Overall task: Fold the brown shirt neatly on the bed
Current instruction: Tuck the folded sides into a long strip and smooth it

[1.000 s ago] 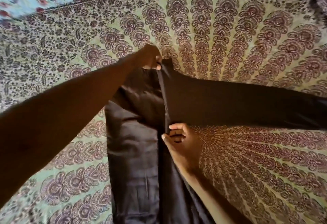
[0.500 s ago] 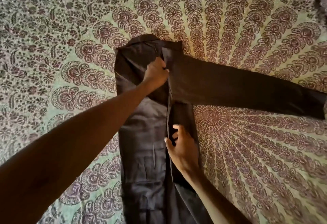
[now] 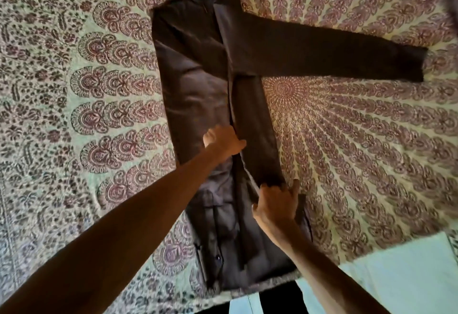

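On the patterned bed (image 3: 74,90), brown shirt (image 3: 198,78) lies lengthwise, both sides folded in. Left hand (image 3: 223,140) presses flat on centre seam, gripping nothing; right hand (image 3: 276,202) pinches the right flap near the hem. Right sleeve (image 3: 334,58) sticks out sideways, unfolded; cross folds left. Roughly halfway.

Location type: home bedroom. Evidence: bed (image 3: 371,214) surface fills view, covered by cotton bedspread (image 3: 74,90) printed with radiating maroon mandala pattern on pale green ground. Pale blue sheet (image 3: 401,269) exposed at near right edge below bedspread. Brown shirt (image 3: 198,70) spread flat on bed, typical domestic laundry handling. Bare forearms, no work equipment visible.
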{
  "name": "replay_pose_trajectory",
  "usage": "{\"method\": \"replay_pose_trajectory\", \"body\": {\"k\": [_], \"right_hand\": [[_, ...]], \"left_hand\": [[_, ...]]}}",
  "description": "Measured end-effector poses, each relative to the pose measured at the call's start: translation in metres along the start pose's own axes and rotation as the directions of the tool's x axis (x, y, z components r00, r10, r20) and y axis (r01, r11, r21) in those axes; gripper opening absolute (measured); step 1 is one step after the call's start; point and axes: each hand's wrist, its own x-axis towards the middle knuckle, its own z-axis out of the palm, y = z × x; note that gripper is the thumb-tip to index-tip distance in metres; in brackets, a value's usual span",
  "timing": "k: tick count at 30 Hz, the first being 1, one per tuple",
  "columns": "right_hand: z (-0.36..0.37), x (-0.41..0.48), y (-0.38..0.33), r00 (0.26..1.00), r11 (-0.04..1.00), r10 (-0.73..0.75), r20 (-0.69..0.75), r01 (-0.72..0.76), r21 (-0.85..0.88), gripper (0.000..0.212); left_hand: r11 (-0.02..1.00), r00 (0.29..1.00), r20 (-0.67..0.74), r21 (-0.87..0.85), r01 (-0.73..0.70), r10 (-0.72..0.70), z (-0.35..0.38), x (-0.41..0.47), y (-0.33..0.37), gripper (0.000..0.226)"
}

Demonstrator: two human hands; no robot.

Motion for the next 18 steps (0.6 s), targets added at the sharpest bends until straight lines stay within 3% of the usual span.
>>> {"method": "replay_pose_trajectory", "body": {"k": [4,8,11,15,18], "right_hand": [[0.022,-0.043,0.009,0.995,0.993,-0.094,-0.016,0.093,-0.070,0.030],[0.060,-0.069,0.013,0.970,0.988,-0.144,-0.195,0.129,-0.086,0.036],[0.084,-0.079,0.024,0.946,0.987,-0.163,-0.282,0.156,-0.044,0.037],[0.106,-0.094,0.030,0.901,0.959,-0.274,-0.335,0.282,-0.026,0.039],[0.118,-0.097,0.030,0.910,0.948,-0.309,-0.275,0.319,-0.011,0.046]], "left_hand": [[0.947,0.994,0.043,-0.304,0.109,-0.100,0.028,-0.022,-0.004,0.042],[0.803,0.982,0.137,-0.567,0.182,-0.126,0.054,-0.037,-0.011,0.028],[0.776,0.975,0.189,-0.595,0.208,-0.117,0.079,-0.047,-0.018,0.016],[0.855,0.993,0.025,-0.506,0.113,-0.117,0.101,-0.070,-0.027,0.014],[0.913,0.995,-0.037,-0.403,0.066,-0.088,0.113,-0.080,-0.037,0.021]]}}
